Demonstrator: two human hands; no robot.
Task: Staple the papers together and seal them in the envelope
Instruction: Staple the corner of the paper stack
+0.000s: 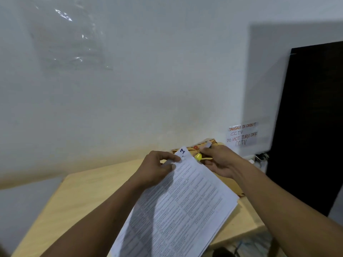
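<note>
Head view, left hand [157, 166] fingers pinching papers [178, 206] at top corner, right hand [220, 162] fingers closed around yellow stapler [198, 157], brown envelope [204, 143] behind on counter [83, 193].

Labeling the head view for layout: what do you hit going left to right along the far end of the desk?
left hand pinching the top corner of the papers → yellow stapler → right hand → handwritten CCTV note on the wall → black panel. The envelope is left out: it sits behind the hands.
</note>
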